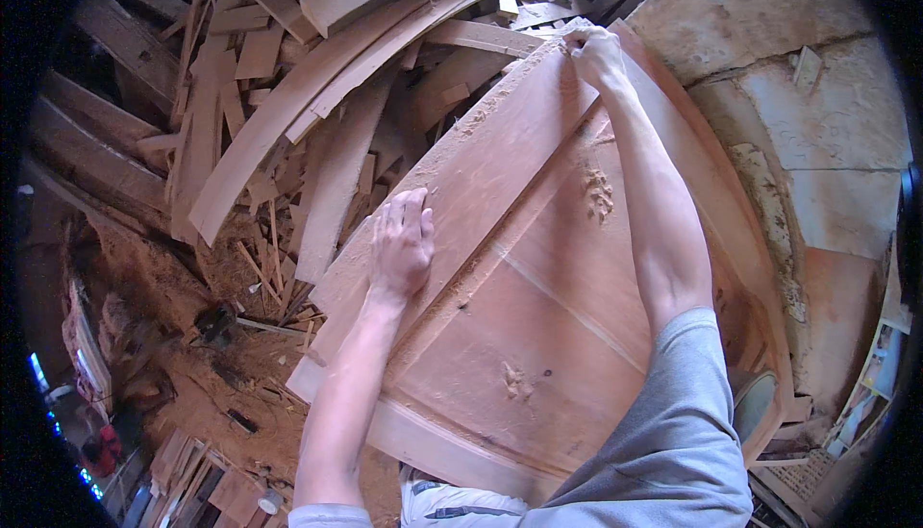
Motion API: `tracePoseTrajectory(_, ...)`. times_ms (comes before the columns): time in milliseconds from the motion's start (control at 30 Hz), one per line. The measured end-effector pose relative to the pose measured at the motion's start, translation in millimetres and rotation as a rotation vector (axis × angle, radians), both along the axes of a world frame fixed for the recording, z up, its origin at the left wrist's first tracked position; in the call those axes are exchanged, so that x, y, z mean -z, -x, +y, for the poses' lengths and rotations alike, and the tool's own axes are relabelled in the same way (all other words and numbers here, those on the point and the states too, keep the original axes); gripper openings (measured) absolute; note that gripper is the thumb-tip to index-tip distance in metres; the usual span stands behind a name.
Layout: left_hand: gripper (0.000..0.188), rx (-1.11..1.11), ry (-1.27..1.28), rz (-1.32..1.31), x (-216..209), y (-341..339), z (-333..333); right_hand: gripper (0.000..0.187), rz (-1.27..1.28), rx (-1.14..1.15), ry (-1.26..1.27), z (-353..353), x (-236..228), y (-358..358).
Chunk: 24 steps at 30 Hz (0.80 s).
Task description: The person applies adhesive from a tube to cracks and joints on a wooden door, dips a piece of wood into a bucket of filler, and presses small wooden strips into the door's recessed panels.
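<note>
A large framed wooden panel (567, 316), like a door, lies in front of me with reddish-brown boards and sawdust on it. My left hand (402, 247) rests on the wide rail (481, 177) along its left side, fingers stretched toward the outer edge. No tool shows under that palm. At the far corner of the panel, my right hand (598, 55) is closed, its fingers curled down at the rail's end. What sits inside those fingers, if anything, is hidden. Small heaps of wood shavings (598, 193) lie on the inner boards.
Behind and left rises a pile of wood offcuts (260, 57), with a long curved board (356, 66) across it. Sawdust (231, 413) covers the floor at left. Dusty pale sheets (817, 114) lie at right. More wood strips (183, 475) are stacked at lower left.
</note>
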<state>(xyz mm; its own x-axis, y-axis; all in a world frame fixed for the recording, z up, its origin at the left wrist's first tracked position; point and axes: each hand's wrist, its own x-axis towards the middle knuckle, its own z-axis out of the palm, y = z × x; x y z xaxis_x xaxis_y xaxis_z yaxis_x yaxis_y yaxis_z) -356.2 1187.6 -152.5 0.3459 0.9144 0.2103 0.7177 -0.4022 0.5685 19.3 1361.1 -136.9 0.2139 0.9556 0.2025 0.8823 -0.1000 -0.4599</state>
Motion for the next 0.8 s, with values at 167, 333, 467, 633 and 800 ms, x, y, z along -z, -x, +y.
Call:
tracePoseTrajectory(167,0.027,-0.001,-0.005,0.000,0,-2,0,0.020,-0.048,0.005,0.058,-1,-7,1)
tracePoseTrajectory(333,0.027,-0.004,-0.011,0.001,-1,-2,-1,0.040,0.108,0.059,0.091,-9,-15,0)
tracePoseTrajectory(467,0.027,-0.002,0.006,-0.003,-2,-2,-2,0.043,0.157,0.024,0.067,-34,-12,2)
tracePoseTrajectory(633,0.027,0.001,-0.003,-0.004,-5,-3,-1,0.082,-0.409,0.169,0.249,-74,8,21)
tracePoseTrajectory(800,0.030,0.006,0.043,0.008,1,0,-1,0.110,-0.304,0.317,0.409,-72,19,34)
